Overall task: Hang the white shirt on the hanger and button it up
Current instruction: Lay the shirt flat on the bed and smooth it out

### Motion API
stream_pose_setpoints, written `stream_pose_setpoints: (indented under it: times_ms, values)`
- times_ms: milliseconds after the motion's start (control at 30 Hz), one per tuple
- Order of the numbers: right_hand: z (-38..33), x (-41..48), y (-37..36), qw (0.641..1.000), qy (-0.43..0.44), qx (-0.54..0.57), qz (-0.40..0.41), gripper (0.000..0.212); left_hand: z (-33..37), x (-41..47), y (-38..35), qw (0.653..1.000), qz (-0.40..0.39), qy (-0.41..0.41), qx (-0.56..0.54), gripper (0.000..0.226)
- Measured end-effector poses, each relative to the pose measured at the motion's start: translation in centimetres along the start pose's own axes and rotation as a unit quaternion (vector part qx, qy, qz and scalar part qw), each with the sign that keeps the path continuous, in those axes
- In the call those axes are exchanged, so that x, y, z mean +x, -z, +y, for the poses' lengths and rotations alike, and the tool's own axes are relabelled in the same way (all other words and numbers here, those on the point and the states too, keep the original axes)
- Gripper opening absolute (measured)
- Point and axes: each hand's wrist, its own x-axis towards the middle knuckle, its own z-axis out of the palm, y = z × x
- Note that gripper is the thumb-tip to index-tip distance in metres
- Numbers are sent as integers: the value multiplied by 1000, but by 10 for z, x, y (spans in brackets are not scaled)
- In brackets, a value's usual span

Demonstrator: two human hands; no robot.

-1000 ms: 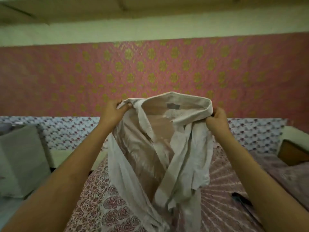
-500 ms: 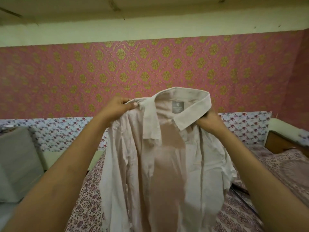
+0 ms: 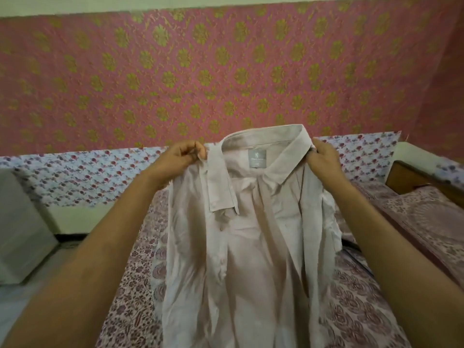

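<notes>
The white shirt (image 3: 251, 247) hangs in the air in front of me, open at the front, with its collar up and a grey label inside the neck. My left hand (image 3: 180, 159) pinches the shirt at the left shoulder next to the collar. My right hand (image 3: 324, 162) grips the right shoulder beside the collar. The shirt's lower part drapes down over the bed. A dark object (image 3: 351, 244) peeks out from behind the shirt's right edge; whether it is the hanger I cannot tell.
A bed with a patterned maroon and white cover (image 3: 351, 297) lies below the shirt. A grey cushion or box (image 3: 22, 229) stands at the left. A wooden headboard (image 3: 411, 177) is at the right. The pink and gold wall (image 3: 226, 71) is behind.
The shirt was bunched and twisted a second ago; it now hangs spread flat between my hands, with the collar straightened. Both hands kept their hold.
</notes>
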Motion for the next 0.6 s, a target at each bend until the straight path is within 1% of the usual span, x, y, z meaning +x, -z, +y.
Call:
stream_pose_setpoints:
  times_ms: [33,100,167,200,267,300,400,433,500,567,600]
  values:
    - [5,3,-3,1000,-11,7,9,24,-4,2,-3,1000,-21,2,13,41]
    - [18,11,-9,1000,-13,-14,8,22,-12,11,-5,998,-43,22,38,45]
    - [30,20,-13,998,2,-65,2,31,-21,22,-5,997,-37,46,43,43]
    - [39,27,-15,996,8,-89,-2,29,-26,29,-6,997,-35,55,44,41]
    - [59,49,-20,991,10,-134,-3,14,-38,47,-9,995,-44,57,65,36]
    - [70,60,-25,989,3,-148,-2,14,-45,55,-11,993,-57,55,85,36]
    - [101,86,-45,990,-25,-142,-2,27,-66,83,-23,979,-86,42,182,47]
    - [111,93,-53,991,-31,-130,-5,28,-74,95,-30,969,-93,33,226,49]
    - [131,103,-68,993,-41,-108,-6,22,-91,111,-44,951,-101,21,291,52]
    - [151,114,-82,993,-50,-111,-9,26,-108,125,-57,945,-100,26,311,54]
    - [160,119,-88,992,-47,-114,-24,27,-117,131,-62,944,-94,31,316,55]
